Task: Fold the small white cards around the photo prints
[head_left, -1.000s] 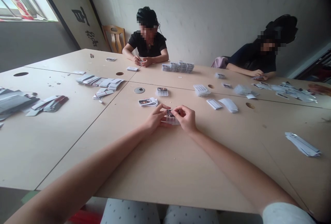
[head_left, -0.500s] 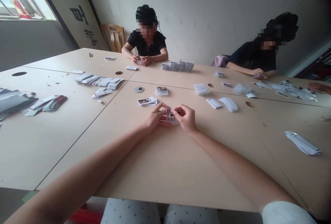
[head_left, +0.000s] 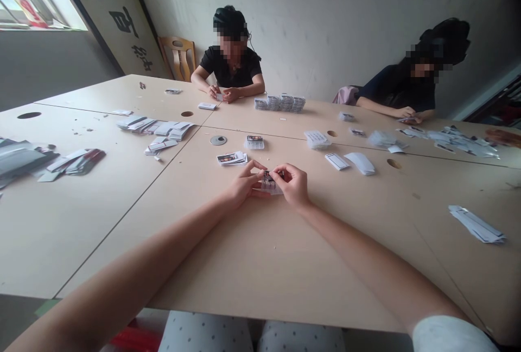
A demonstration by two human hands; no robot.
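Between my two hands is a small clear plastic case (head_left: pixel 272 186), with a dark printed card (head_left: pixel 268 174) at its upper part. My left hand (head_left: pixel 245 183) is closed around the case's left side, thumb on top and fingers partly beneath. My right hand (head_left: pixel 293 183) pinches the card at the upper right, its fingertips partly covering the print. Just beyond my left hand lies a loose stack of printed cards (head_left: pixel 231 159). Behind that stack stands a filled clear case (head_left: pixel 254 142) with a dark card in it.
To the right are a stack of clear cases (head_left: pixel 316 139), white slips (head_left: pixel 337 162) and a strip bundle (head_left: pixel 476 224). Paper bundles (head_left: pixel 154 127) lie left. Two people (head_left: pixel 230 64) sit across the table (head_left: pixel 228 265), near several stacked cases (head_left: pixel 280 103).
The card in my hands has tipped slightly lower against the case, showing less of its print. Both hands stay almost in place.
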